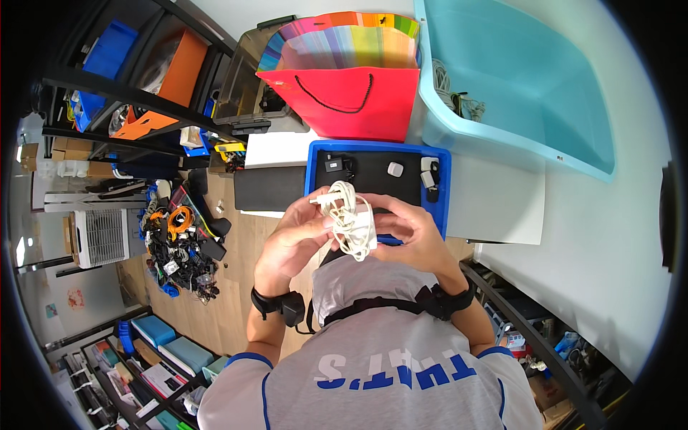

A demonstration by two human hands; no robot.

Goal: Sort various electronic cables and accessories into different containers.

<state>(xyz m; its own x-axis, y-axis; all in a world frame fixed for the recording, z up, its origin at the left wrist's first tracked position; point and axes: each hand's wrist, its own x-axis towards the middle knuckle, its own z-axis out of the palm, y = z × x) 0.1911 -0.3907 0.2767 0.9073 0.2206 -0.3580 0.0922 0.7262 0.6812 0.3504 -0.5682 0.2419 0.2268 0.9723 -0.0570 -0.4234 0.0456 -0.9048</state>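
A white power adapter (366, 228) with its white cable (344, 209) wound into a messy bundle is held up in front of my body. My left hand (292, 233) grips the cable bundle from the left, its thumb across the coils. On the other side my right hand (413, 231) has its fingers closed around the adapter block. Beyond both hands lies a shallow blue tray (315, 159) with a dark bottom. Inside it are a black adapter (335, 165), a small white charger (395, 169) and a few white and black pieces (428, 175) at its right side.
A red paper bag (358, 107) stands behind the tray. To its right, a large light-blue tub (516, 136) holds some white cables (444, 84). A heap of tangled cables (183, 247) covers the floor at left. Black shelving (136, 100) rises at far left.
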